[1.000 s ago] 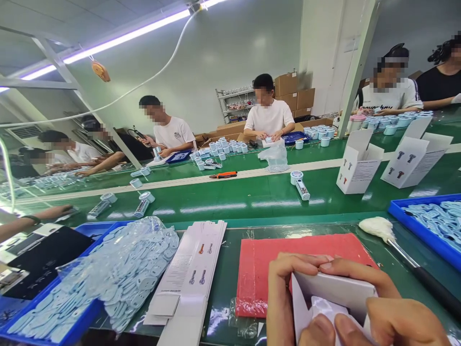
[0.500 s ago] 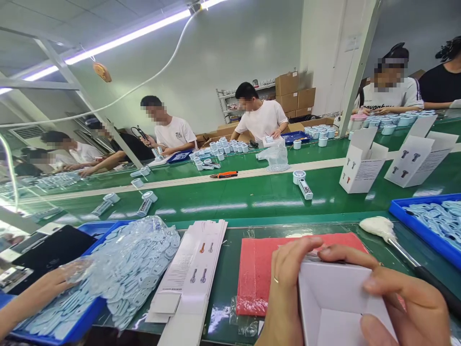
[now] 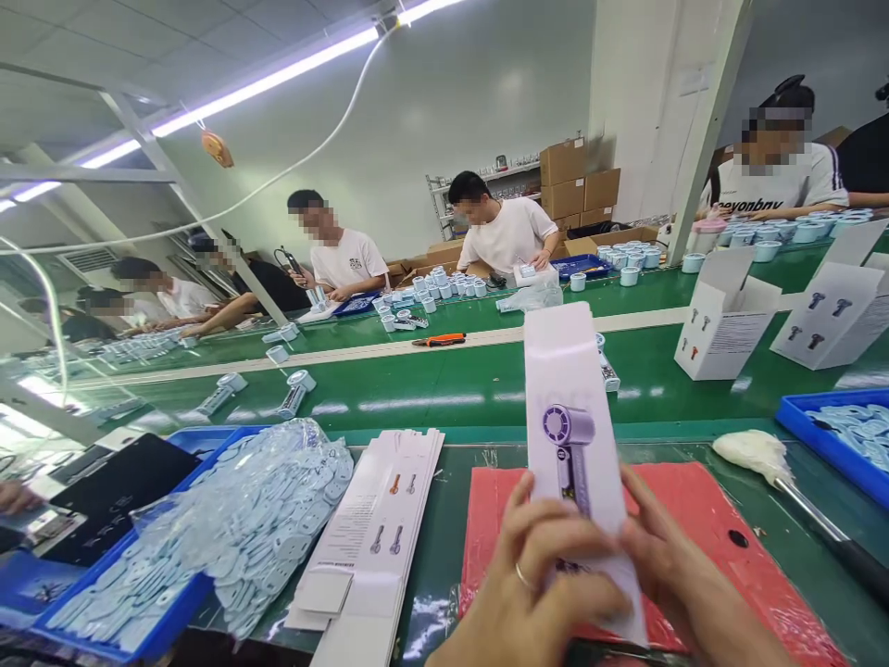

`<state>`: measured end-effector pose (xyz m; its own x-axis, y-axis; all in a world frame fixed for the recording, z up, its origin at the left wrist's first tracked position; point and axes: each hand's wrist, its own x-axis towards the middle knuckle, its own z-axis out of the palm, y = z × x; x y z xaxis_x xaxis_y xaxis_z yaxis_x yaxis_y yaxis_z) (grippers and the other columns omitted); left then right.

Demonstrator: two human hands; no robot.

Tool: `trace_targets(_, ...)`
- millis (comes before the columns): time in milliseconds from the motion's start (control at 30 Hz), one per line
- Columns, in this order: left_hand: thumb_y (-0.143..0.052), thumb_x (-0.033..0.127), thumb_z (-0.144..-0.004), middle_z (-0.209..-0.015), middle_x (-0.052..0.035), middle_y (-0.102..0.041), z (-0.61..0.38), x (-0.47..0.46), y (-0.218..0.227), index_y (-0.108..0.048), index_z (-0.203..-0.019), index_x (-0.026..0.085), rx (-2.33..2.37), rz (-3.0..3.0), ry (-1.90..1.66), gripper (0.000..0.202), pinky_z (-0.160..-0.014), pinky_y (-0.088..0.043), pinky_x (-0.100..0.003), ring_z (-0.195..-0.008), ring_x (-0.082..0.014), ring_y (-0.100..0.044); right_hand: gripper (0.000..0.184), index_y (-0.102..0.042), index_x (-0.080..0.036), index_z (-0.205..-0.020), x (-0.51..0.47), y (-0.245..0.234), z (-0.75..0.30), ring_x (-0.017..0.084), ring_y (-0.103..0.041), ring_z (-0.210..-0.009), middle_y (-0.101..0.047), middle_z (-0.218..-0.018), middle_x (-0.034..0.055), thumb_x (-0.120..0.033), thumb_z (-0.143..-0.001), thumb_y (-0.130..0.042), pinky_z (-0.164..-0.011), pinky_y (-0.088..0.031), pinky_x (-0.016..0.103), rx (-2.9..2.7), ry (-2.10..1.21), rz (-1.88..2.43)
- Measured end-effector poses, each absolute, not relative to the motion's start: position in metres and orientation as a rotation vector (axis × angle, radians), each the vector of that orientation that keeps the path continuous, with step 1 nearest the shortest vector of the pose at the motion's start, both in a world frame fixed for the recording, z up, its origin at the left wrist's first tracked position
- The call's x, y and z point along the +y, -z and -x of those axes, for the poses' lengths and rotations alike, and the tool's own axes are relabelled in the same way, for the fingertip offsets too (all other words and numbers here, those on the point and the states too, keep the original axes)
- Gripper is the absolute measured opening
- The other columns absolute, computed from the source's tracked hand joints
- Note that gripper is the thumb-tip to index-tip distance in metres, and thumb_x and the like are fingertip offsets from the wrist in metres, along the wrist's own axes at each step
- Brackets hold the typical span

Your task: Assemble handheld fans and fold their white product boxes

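white dryer box in both hands

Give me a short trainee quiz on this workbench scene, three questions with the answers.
1. Which hand wears the metal ring?
2. True or false: the stack of flat white printed cartons lies on the red foam mat.
3. What is printed on the tall white carton held up in front of the person? A, a purple hair dryer; B, orange pliers; C, a blue cup.

Key: 1, the left hand; 2, false; 3, A.
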<state>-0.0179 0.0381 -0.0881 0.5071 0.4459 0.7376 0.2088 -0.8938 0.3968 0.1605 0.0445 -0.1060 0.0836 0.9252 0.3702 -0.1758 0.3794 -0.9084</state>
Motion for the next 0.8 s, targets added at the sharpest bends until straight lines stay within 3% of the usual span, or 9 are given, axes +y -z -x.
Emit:
trace_targets(100, -0.065, 0.061, -0.107, -0.167, -0.0102, -0.035, 0.014, 0.051, 0.071, -0.038, -0.163, 0.03, 0.823, -1.99, -1.176, 0.069, -0.137, -0.027, -0.058, -0.158, -0.0334, -0.032, 0.077, -0.04, -0.033, -0.16, 0.048, 0.111, -0.155, 0.026, -0.072, -0.1, -0.067, -0.123, 0.0098, -0.064, -0.098, -0.075, -0.083, -0.066, 0.04, -1.136, -0.929, 1.124)
trace_targets(167, -0.075, 0.062, -0.101, -0.171, -0.0116, -0.03, 0.005, 0.067, 0.064, -0.023, -0.169, 0.034, 0.9, -1.659, -1.073, 0.091, -0.132, -0.038, -0.058, -0.158, -0.0352, -0.034, 0.081, -0.044, -0.036, -0.159, 0.056, 0.114, -0.155, 0.032, -0.064, -0.12, -0.053, -0.14, 0.0125, -0.066, -0.092, -0.08, -0.09, -0.065, 0.045, -1.202, -0.668, 1.286)
trace_targets(267, -0.094, 0.056, -0.084, -0.166, -0.0159, -0.038, -0.015, 0.107, 0.066, -0.023, -0.164, 0.031, 0.88, -1.436, -1.169, 0.11, -0.113, -0.059, -0.051, -0.144, -0.0352, -0.053, 0.059, -0.048, -0.039, -0.159, 0.068, 0.116, -0.155, 0.035, -0.052, -0.137, -0.037, -0.15, 0.0128, -0.055, -0.105, -0.063, -0.096, -0.064, 0.052, -1.377, -0.333, 1.287)
trace_targets(400, -0.095, 0.055, -0.077, -0.145, -0.017, -0.059, -0.031, 0.189, 0.075, -0.045, -0.145, 0.019, 0.872, -1.485, -1.233, 0.092, -0.107, -0.061, -0.048, -0.131, -0.0338, -0.063, 0.059, -0.036, -0.04, -0.166, 0.071, 0.109, -0.177, 0.038, -0.037, -0.152, -0.03, -0.168, 0.0078, -0.049, -0.11, -0.053, -0.112, -0.05, 0.069, -1.629, -0.219, 1.297)
trace_targets(467, -0.102, 0.051, -0.066, -0.142, -0.0143, -0.062, -0.034, 0.233, 0.079, -0.052, -0.139, 0.018, 0.863, -1.55, -1.212, 0.095, -0.117, -0.054, -0.049, -0.135, -0.0342, -0.06, 0.056, -0.042, -0.033, -0.162, 0.069, 0.106, -0.216, 0.037, -0.041, -0.15, -0.04, -0.164, 0.0094, -0.049, -0.109, -0.054, -0.116, -0.044, 0.067, -1.592, -0.109, 1.364)
trace_targets(533, -0.106, 0.044, -0.063, -0.141, -0.0142, -0.062, -0.037, 0.274, 0.085, -0.054, -0.139, 0.017, 0.889, -1.599, -1.195, 0.096, -0.119, -0.052, -0.051, -0.138, -0.0356, -0.056, 0.042, -0.06, -0.027, -0.143, 0.063, 0.107, -0.274, 0.035, -0.054, -0.138, -0.056, -0.148, 0.0102, -0.049, -0.107, -0.055, -0.112, -0.047, 0.058, -1.468, 0.038, 1.48)
trace_targets(600, -0.1, 0.039, -0.078, -0.141, -0.0149, -0.061, -0.04, 0.306, 0.093, -0.055, -0.143, 0.015, 0.916, -1.633, -1.158, 0.082, -0.114, -0.055, -0.054, -0.137, -0.0357, -0.056, 0.031, -0.072, -0.026, -0.119, 0.053, 0.109, -0.343, 0.03, -0.065, -0.116, -0.063, -0.132, 0.0086, -0.048, -0.105, -0.056, -0.096, -0.053, 0.049, -1.335, 0.105, 1.705)
trace_targets(700, -0.081, 0.032, -0.101, -0.145, -0.0143, -0.057, -0.047, 0.337, 0.108, -0.057, -0.146, 0.015, 0.942, -1.689, -1.082, 0.054, -0.116, -0.053, -0.057, -0.136, -0.0335, -0.057, 0.03, -0.075, -0.03, -0.101, 0.034, 0.107, -0.426, 0.025, -0.067, -0.083, -0.071, -0.109, 0.0046, -0.046, -0.099, -0.051, -0.072, -0.046, 0.046, -1.204, 0.085, 2.06)
trace_targets(800, -0.076, 0.033, -0.106, -0.149, -0.014, -0.056, -0.052, 0.345, 0.117, -0.058, -0.148, 0.016, 0.977, -1.765, -0.991, 0.049, -0.119, -0.051, -0.058, -0.137, -0.0325, -0.057, 0.032, -0.074, -0.033, -0.093, 0.025, 0.101, -0.446, 0.027, -0.065, -0.079, -0.071, -0.103, 0.0051, -0.051, -0.095, -0.049, -0.069, -0.04, 0.048, -1.212, 0.16, 2.128)
